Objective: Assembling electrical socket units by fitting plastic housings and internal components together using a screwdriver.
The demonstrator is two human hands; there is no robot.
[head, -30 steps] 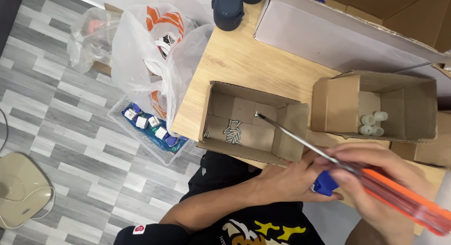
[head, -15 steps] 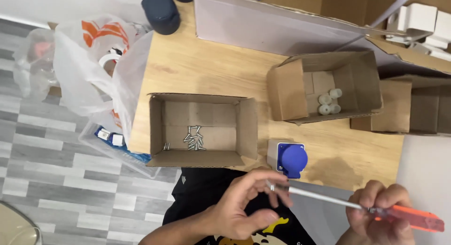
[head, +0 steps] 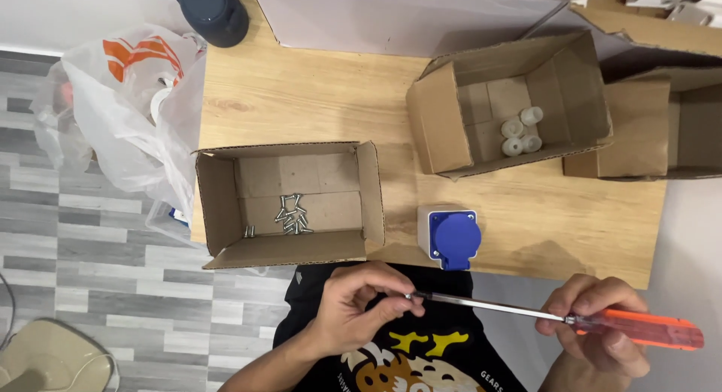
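Screwdriver (head: 556, 317): orange translucent handle, long steel shaft.

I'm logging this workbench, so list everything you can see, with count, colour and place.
Screws: a small pile, silver, in near-left box
Cardboard boxes: at least three, brown, on table
Plastic caps: about four, white, in middle box
Socket housing: one, grey and blue, near table edge
Screwdriver: one, orange handle
Table: one, light wood
Plastic bag: one, white, left of table
Left hand: pinching screwdriver tip
Right hand: gripping handle
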